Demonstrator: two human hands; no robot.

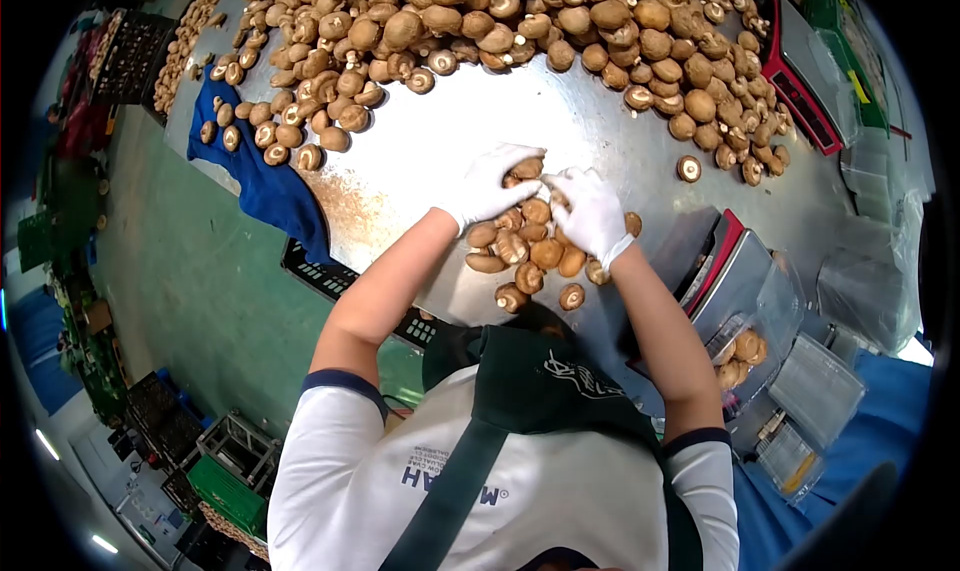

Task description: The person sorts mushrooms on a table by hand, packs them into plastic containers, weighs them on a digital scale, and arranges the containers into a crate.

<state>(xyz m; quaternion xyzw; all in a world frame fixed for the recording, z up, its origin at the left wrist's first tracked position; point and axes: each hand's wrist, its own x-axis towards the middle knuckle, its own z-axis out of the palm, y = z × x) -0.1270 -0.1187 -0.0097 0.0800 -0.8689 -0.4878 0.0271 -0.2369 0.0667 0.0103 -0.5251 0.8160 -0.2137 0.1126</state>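
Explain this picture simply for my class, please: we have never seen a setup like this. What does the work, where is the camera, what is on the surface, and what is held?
There is no robot here: a person works with two white-gloved hands. The single picture comes from a camera worn on the head, looking forward and down, so the person's own chest and arms show at the bottom. The shiny metal table bears a large heap of brown mushrooms at its far side and a small group of mushrooms near the person. A blue cloth hangs over the left edge. The left hand has its fingers around a mushroom. The right hand is close beside it; whether it grips anything is hard to tell.
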